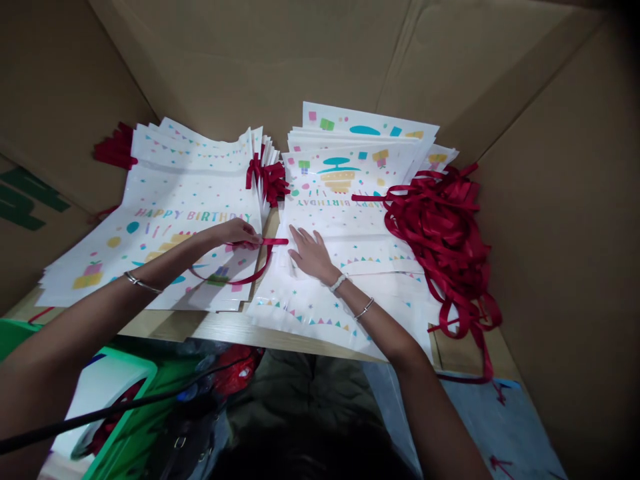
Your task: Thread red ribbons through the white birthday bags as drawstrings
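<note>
Between its fingertips my left hand (pixel 235 233) pinches a dark red ribbon (pixel 275 242), whose end points toward the right stack and whose loop hangs below. That hand is over the right side of a stack of white printed birthday sheets (pixel 175 180) with red ribbon ends along both sides. My right hand (pixel 311 255) lies with fingers spread on the left part of a second stack of birthday sheets (pixel 350 227), printed upside down from here. The ribbon's tip is close to the left edge of this stack, near my right fingertips.
A big tangle of red ribbons (pixel 445 233) lies on the right stack's right side. Cardboard walls (pixel 260 60) enclose the wooden table (pixel 215 327) at the back and sides. Below left stands a green bin (pixel 135 400); a black cord (pixel 130 405) crosses in front.
</note>
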The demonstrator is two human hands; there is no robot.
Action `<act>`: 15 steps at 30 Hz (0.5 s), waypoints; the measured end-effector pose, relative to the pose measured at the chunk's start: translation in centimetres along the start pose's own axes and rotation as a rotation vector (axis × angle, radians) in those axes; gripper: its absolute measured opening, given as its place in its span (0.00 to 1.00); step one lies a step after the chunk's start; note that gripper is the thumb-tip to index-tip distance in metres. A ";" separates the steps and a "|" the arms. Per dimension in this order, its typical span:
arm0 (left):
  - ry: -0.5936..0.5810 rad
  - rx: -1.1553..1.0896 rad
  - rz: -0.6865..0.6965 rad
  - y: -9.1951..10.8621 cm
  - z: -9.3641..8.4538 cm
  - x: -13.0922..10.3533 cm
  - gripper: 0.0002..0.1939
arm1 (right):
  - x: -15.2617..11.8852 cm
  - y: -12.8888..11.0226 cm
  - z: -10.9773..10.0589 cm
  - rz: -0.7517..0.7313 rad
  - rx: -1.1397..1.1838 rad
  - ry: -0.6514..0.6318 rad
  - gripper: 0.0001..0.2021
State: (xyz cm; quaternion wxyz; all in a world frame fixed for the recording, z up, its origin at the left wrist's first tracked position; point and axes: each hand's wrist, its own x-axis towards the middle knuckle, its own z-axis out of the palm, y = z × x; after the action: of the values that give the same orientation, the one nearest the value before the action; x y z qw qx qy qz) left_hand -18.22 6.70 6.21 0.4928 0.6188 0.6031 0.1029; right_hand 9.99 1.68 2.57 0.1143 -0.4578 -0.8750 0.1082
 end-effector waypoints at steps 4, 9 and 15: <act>0.095 0.024 -0.026 -1.3 -0.8 -1.2 0.18 | -0.1 -0.1 0.0 -0.007 0.010 0.015 0.33; 0.196 -0.027 -0.039 -1.0 -0.5 -2.0 0.15 | -0.2 -0.3 -0.1 -0.007 0.002 0.026 0.33; 0.223 -0.456 -0.102 -1.1 -0.2 -2.6 0.21 | 0.0 -0.8 -0.1 0.007 -0.021 0.041 0.32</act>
State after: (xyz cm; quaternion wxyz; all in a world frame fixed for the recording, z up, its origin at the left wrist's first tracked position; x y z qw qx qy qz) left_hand -19.69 4.41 6.73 0.5547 0.4450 0.6454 0.2788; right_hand 9.43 1.22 2.88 0.1269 -0.4642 -0.8720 0.0900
